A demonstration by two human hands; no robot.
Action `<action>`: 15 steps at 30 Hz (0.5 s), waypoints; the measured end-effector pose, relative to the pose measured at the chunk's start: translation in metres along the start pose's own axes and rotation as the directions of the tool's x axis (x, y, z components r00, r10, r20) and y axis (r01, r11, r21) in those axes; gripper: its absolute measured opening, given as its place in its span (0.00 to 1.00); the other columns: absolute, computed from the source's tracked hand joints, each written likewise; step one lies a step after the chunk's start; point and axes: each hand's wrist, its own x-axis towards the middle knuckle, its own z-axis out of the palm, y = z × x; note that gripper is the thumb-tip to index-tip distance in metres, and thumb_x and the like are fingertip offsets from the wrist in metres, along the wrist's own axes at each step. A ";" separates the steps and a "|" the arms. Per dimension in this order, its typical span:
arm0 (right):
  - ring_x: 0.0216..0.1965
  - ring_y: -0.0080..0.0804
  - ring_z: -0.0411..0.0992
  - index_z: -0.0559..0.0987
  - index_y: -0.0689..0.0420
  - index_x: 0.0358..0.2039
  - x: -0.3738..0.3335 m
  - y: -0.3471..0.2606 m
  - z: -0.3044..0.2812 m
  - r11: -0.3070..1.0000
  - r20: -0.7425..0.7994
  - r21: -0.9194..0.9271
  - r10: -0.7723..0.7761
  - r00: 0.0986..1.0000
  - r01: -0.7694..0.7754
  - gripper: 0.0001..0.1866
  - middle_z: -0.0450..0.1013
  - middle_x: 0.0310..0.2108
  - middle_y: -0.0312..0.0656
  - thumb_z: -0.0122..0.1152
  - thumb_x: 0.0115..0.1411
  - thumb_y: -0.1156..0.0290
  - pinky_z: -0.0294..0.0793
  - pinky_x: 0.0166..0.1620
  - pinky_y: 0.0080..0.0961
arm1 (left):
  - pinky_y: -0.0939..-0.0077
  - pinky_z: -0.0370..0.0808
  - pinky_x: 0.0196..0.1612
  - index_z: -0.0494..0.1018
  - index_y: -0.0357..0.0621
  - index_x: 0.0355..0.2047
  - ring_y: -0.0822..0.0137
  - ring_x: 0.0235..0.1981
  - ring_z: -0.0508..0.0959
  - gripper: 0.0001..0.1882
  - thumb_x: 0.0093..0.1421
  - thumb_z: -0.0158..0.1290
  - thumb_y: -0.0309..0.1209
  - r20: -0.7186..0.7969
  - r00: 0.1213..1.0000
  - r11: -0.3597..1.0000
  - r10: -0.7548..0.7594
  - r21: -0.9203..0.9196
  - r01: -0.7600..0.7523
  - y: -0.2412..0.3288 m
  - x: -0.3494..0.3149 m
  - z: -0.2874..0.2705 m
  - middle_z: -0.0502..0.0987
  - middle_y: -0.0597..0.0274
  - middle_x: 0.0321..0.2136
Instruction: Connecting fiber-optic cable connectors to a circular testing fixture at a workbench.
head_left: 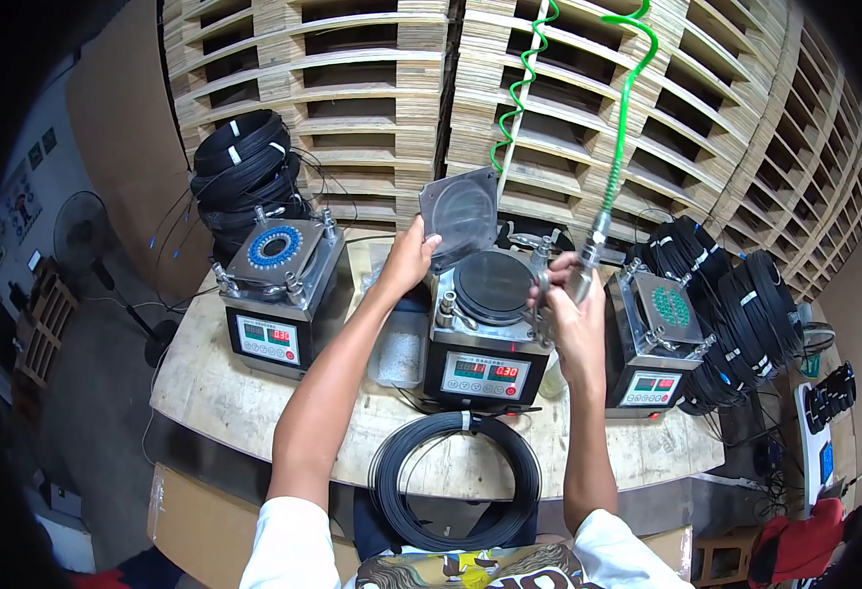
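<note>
My left hand [409, 255] grips the lower left edge of a square metal plate [462, 211] with a round middle, tilted up above the central machine [487, 375]. A dark round disc [495, 285] lies on top of that machine, beneath the plate. To the right, my right hand [574, 312] is closed around a metal air blow gun [588, 270], which hangs from a green air hose [622, 118]. The gun is beside the disc, near the machine's right post. My fingers partly cover the gun, and its nozzle is hard to make out.
Flanking machines hold a blue ring of small parts [275, 247] at left and green parts [671, 306] at right. A black cable coil [391, 491] overhangs the table's front edge. Beside the central machine sits a clear box [398, 363]. Pallets [352, 88] stand behind.
</note>
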 end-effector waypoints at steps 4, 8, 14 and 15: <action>0.33 0.28 0.75 0.68 0.58 0.45 0.035 0.007 0.032 0.992 0.098 0.036 -0.127 0.987 0.124 0.12 0.71 0.34 0.41 0.50 0.60 0.80 0.78 0.39 0.27 | 0.49 0.75 0.39 0.66 0.28 0.47 0.31 0.40 0.78 0.16 0.65 0.56 0.27 0.004 1.000 1.000 -0.001 -0.019 0.001 -0.013 -0.002 -0.002 0.77 0.29 0.32; 0.34 0.27 0.75 0.68 0.59 0.40 0.080 0.008 0.040 0.918 -0.069 -0.035 -0.396 0.915 0.395 0.07 0.72 0.33 0.41 0.50 0.61 0.81 0.76 0.40 0.26 | 0.50 0.75 0.39 0.66 0.28 0.46 0.32 0.40 0.78 0.16 0.65 0.56 0.27 0.017 1.000 1.000 -0.008 0.021 0.007 0.005 -0.001 0.000 0.78 0.29 0.32; 0.29 0.26 0.74 0.70 0.60 0.44 0.068 0.001 -0.010 0.993 0.216 -0.111 -0.007 0.976 0.032 0.11 0.70 0.30 0.38 0.51 0.60 0.81 0.75 0.33 0.24 | 0.51 0.74 0.38 0.66 0.30 0.44 0.32 0.38 0.78 0.14 0.65 0.56 0.27 0.012 1.000 0.999 -0.007 -0.035 0.007 -0.002 -0.004 -0.001 0.78 0.31 0.31; 0.30 0.26 0.75 0.71 0.60 0.44 0.066 0.005 -0.019 0.985 0.181 -0.169 0.001 0.984 0.030 0.11 0.71 0.30 0.37 0.51 0.61 0.80 0.76 0.34 0.24 | 0.51 0.74 0.38 0.66 0.30 0.44 0.32 0.38 0.78 0.14 0.65 0.56 0.27 0.019 1.000 0.999 -0.006 -0.033 0.006 -0.001 -0.004 -0.003 0.78 0.31 0.31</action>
